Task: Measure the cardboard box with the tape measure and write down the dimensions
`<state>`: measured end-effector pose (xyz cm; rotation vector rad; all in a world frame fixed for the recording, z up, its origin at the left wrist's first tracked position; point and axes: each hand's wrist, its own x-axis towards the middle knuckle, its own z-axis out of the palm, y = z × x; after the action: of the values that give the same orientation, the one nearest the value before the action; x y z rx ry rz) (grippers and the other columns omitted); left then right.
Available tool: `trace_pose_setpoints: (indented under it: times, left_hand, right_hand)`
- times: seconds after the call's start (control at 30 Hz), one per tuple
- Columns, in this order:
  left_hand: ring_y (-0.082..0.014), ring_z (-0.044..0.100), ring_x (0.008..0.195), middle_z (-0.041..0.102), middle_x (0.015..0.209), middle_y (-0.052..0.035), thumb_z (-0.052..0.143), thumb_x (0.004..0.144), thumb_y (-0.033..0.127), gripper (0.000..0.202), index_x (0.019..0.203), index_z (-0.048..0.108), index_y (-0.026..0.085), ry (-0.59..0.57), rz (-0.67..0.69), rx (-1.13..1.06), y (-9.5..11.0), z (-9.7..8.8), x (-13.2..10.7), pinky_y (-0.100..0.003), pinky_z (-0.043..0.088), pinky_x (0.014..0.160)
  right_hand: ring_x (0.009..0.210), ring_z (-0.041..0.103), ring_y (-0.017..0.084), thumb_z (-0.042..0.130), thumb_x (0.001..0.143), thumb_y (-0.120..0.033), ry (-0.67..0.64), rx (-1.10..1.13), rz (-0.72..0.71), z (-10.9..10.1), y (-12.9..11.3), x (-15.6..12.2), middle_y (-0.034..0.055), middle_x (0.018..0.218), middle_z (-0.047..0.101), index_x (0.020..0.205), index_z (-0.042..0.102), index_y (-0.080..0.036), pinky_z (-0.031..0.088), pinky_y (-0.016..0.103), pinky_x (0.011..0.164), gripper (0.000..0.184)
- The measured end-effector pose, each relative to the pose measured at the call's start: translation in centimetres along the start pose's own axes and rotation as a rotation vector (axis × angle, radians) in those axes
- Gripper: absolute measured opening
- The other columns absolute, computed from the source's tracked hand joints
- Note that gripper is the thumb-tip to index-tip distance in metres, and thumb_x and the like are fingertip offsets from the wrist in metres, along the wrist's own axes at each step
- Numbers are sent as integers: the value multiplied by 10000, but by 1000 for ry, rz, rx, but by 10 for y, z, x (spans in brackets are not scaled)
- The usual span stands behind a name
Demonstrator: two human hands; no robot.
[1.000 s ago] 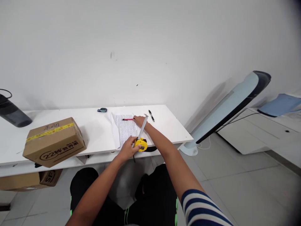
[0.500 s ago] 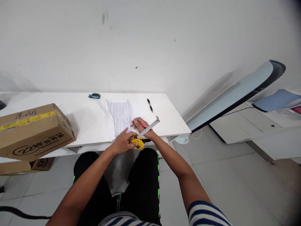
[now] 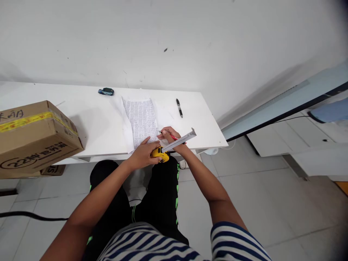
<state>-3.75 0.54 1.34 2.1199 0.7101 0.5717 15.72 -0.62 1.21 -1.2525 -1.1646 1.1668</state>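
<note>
I log: left hand (image 3: pixel 143 154), closed round tape measure (image 3: pixel 164 156), at paper's (image 3: pixel 140 119) near edge; right hand (image 3: pixel 170 133), pinching red pen (image 3: pixel 174 137), rightward.

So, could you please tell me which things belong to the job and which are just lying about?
Likely in use:
yellow tape measure, in the left hand
slim red pen, in the right hand
densely marked white paper sheet

Apparently lying about:
slim black pen
brown cardboard box
small dark gadget
</note>
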Motion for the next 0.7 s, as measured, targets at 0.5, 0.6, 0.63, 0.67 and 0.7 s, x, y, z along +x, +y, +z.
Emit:
trace_pose_setpoints:
  times: [0.5,0.6,0.63,0.67,0.7]
  left_hand:
    - [-192,682,992,714,990,33,625,792,414,353,1093,587,234,-78,-2,234,3,-2,-1,-432,138,1243]
    - [-191,684,986,713,1007,35,625,789,399,324,1069,591,239,-76,13,231,3,-2,-1,-431,137,1242]
    - [-191,683,989,711,1020,33,625,789,398,318,1063,591,238,-75,14,228,3,-2,-1,-429,137,1241]
    - [-192,681,993,710,1031,31,626,789,399,314,1057,591,239,-75,14,227,4,-2,-1,-428,138,1239]
    - [-192,681,992,709,1035,32,628,789,400,309,1050,590,240,-74,11,226,4,-2,-1,-430,141,1237]
  right_hand:
    - [785,626,176,488,901,-543,86,-494,-180,5,-7,5,18,747,665,730,653,-203,487,326,780,414]
    - [759,620,171,496,896,-533,59,-497,-159,6,-5,6,12,716,659,703,644,-195,481,317,769,416]
    - [752,620,170,501,892,-532,47,-489,-152,6,-5,6,14,713,663,700,646,-194,482,313,761,415]
    - [743,620,168,505,888,-532,34,-482,-144,5,-4,6,17,715,668,700,650,-194,483,308,750,414]
    - [734,621,166,508,885,-535,21,-477,-137,5,-3,5,19,717,673,703,655,-195,485,305,739,413]
